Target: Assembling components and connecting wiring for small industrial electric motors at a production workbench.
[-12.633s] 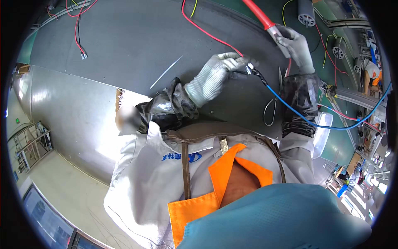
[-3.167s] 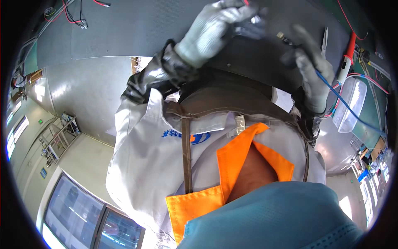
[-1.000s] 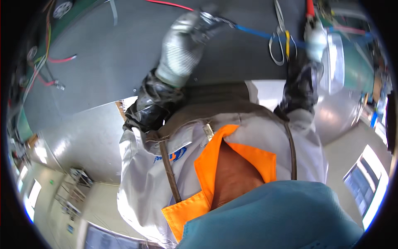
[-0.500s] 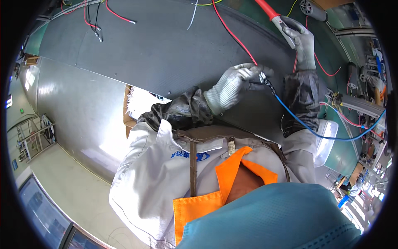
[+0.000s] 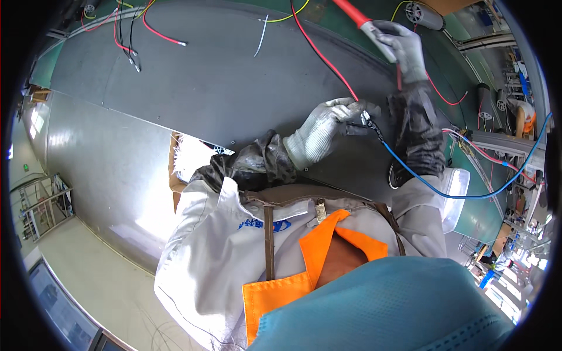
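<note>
My left hand (image 5: 319,128), in a pale knit glove with grey fingertips, is closed around the lower end of a red-and-black cable (image 5: 322,52). Against its fingers sits a metal clip (image 5: 366,119), joined through a black section to a blue wire (image 5: 421,176) that curves away to the right. What the fingertips press on is partly hidden. Farther off and to the right, my right hand (image 5: 408,51), gloved alike, grips the grey part of a wand-like tool (image 5: 355,14) with a red end. The tool slants up to the left, over the dark panel.
A dark grey panel (image 5: 193,76) spreads beneath my hands. Loose red and black leads (image 5: 134,50) and a short white wire (image 5: 261,36) lie on its far part. An open carton (image 5: 175,175) of white strands stands by my left sleeve. Motor-like cylinders (image 5: 424,16) stand at the far right.
The right hand has moved left with the wand-like tool. The left hand keeps its hold on the cable, and the whole view has shifted slightly.
</note>
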Tool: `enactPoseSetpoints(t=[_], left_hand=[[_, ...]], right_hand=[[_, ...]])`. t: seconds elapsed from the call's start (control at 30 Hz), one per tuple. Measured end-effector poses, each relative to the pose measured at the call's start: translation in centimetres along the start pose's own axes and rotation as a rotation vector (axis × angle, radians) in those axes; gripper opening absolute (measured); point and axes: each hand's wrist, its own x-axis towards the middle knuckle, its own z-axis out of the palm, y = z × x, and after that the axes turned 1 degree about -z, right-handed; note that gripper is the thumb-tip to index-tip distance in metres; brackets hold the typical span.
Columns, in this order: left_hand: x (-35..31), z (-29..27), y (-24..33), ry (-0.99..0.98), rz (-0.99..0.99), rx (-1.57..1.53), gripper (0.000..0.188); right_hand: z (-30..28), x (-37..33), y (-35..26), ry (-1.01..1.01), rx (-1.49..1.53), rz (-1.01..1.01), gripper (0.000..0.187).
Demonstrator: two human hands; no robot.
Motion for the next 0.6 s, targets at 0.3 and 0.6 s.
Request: enactPoseSetpoints(t=[0.3, 0.6], left_hand=[[-0.7, -2.8, -0.6, 0.008, 0.057, -0.061, 0.035], [0.8, -2.8, -1.2, 0.002, -0.006, -0.017, 0.038]], right_hand=[[-0.5, -2.0, 0.0, 0.09, -0.597, -0.073, 0.023], [-17.1, -25.5, 2.7, 0.374, -0.933, -0.083, 0.026]])
